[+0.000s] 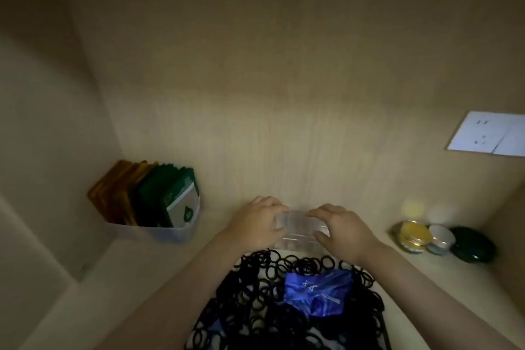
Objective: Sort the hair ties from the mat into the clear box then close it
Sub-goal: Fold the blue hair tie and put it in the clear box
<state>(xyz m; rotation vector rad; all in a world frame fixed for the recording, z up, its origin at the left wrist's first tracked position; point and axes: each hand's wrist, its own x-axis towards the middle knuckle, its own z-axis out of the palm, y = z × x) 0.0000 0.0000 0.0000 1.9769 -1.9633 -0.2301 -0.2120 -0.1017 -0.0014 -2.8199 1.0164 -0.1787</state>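
Holding: both hands are gripping the box (301,228), one at each end.
Box: clear, hard, glossy plastic, rectangular with faint ribs; it is sitting on the desk (443,275) just beyond the ties, against the back wall. Whether its lid is up or down cannot be told.
Ties: thin black elastic rings (264,290), matte, lying heaped and overlapping in a wide pile between the forearms, nearer the person than the box.
Mat: shiny blue sheet (315,291) with white marks, showing through a gap in the pile.
Left hand: its fingers (279,209) are curling over the box's left end while the hand (257,226) is lying beside it.
Right hand: the hand (342,233) is arching over the right end, fingers bent on top, thumb pressing the near side.
Left side: pale plastic bin (170,231) is holding flat amber and green packets upright.
Right side: yellow jar (413,236), small white jar (440,239) and dark green round case (473,244) are standing in a row, touching or nearly so.
Wall: white socket (488,133) is sitting flush in wood-grain panelling.
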